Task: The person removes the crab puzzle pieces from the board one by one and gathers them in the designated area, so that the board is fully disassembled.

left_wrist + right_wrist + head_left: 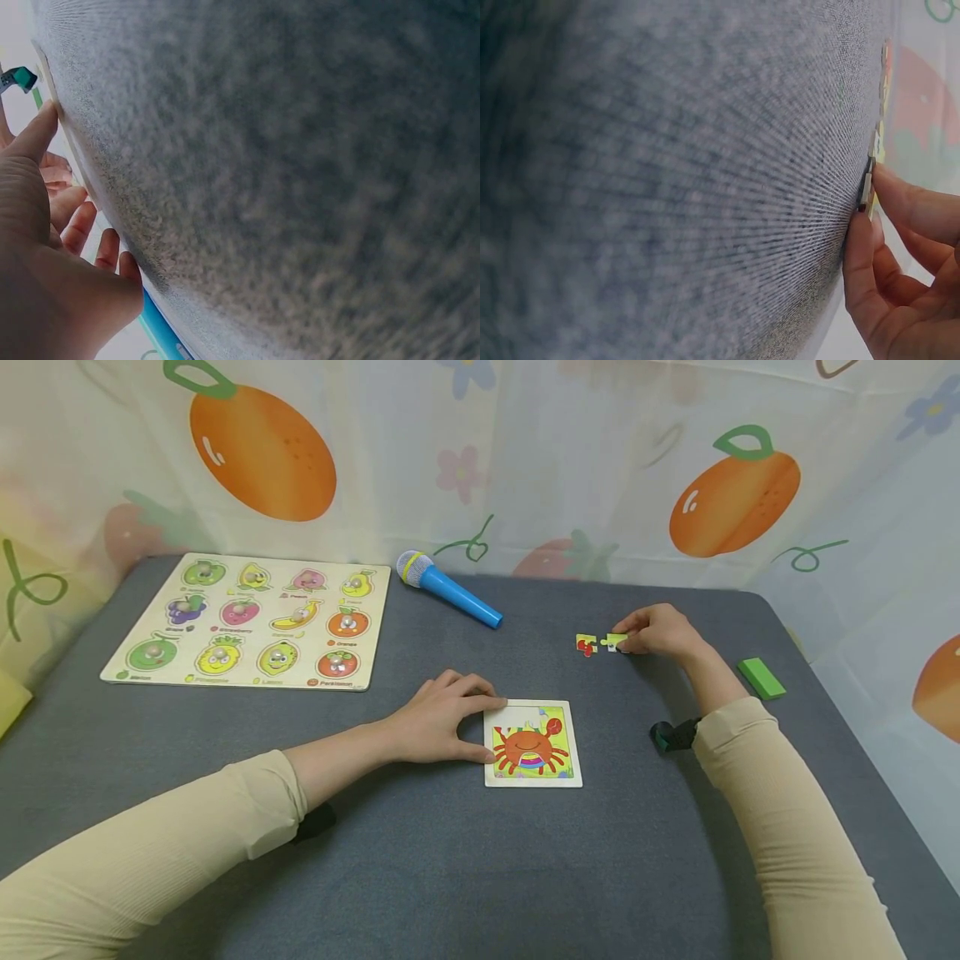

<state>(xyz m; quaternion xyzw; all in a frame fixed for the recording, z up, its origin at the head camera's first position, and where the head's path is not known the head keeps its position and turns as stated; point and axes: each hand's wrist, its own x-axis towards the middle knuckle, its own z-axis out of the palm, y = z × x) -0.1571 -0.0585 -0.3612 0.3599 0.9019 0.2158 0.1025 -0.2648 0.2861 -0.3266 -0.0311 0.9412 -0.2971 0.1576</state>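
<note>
A small square jigsaw puzzle (531,752) with a white border and a red crab picture lies on the table; the top of its picture area is bare. My left hand (444,720) rests at its left edge, thumb near the lower corner and index finger at the upper one. In the left wrist view the thumb (43,127) touches the thin board edge. Farther back, my right hand (656,631) pinches a yellow-and-white puzzle piece (611,642) between thumb and fingers, low over the table. A red-and-yellow puzzle piece (586,645) lies just left of it.
A fruit peg puzzle board (246,625) lies at the back left. A blue toy microphone (453,593) is beside it. One green block (762,678) sits near the right table edge. Behind the grey table (480,877) hangs a fruit-print curtain (525,460).
</note>
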